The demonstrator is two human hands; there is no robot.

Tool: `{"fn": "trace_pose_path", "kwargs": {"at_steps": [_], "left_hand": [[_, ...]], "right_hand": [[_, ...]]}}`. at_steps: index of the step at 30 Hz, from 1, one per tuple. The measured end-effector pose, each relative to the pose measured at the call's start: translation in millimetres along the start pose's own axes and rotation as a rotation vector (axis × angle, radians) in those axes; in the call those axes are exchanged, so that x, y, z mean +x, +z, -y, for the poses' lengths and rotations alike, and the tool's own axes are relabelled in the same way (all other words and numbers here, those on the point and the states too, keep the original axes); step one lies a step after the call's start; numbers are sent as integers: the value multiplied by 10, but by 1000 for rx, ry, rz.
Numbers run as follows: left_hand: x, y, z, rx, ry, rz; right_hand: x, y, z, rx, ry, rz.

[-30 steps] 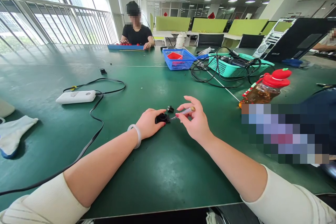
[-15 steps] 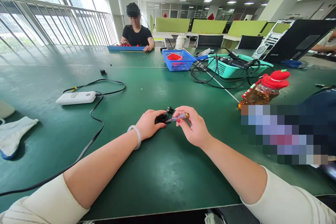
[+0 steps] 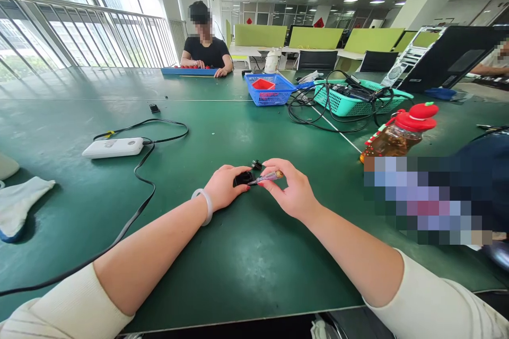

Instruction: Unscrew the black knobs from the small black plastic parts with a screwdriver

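Screwdriver (image 3: 272,176) and black part (image 3: 243,178), both on the near side of the blue basket (image 3: 270,99), well apart from it and close above or upon the green tabletop (image 3: 254,265). The tool has a clear, faintly purplish handle with an amber-brown butt end and a thin, greyish shaft. The part is small, dark and blocky; much of it lies behind your fingers, so its full outline cannot be told. The screwdriver's long axis runs nearly crosswise before you: its tip points to your left and slightly toward you, its butt to your right and slightly toward the basket side. The tip meets the right-hand end of the part, though whether it touches or enters cannot be told. The visible portion of the part also extends roughly crosswise. Your right hand (image 3: 292,190) pinches the handle between thumb and fingertips, with no gap around it; your left hand (image 3: 225,188) has thumb and fingers closed about the part. Just beyond the part, toward the basket, lies a small black piece (image 3: 256,164) with glinting projections. Left of the basket and nearer you, a white box (image 3: 113,148) bears grey markings on its upper face, too small to read; any lettering on the screwdriver is likewise too small to tell.
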State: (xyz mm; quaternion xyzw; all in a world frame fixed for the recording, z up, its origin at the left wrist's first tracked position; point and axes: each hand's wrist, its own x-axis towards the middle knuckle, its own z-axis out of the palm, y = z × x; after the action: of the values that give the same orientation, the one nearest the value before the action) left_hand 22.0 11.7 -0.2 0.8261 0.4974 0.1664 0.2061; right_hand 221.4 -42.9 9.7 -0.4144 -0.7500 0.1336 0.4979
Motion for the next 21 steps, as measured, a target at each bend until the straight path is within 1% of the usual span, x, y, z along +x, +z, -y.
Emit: {"fn": "trace_pose_path", "kwargs": {"at_steps": [3,8,12,15,18,21], "left_hand": [[0,-1,-6,-1,6,6],[4,-13,-6,0,21,9],[2,-19,-1,-11,29,15],[5,-15,-1,-5,34,11],[9,-10,-4,10,4,3],[8,-8,-7,19,-13,3]], "right_hand": [[-14,9,1,-2,-83,-13],[-17,25,-6,-42,-193,93],[-7,23,5,-45,-292,80],[-8,18,32,-45,-329,99],[-15,20,49,-33,-379,119],[-18,30,46,-24,-398,109]]}}
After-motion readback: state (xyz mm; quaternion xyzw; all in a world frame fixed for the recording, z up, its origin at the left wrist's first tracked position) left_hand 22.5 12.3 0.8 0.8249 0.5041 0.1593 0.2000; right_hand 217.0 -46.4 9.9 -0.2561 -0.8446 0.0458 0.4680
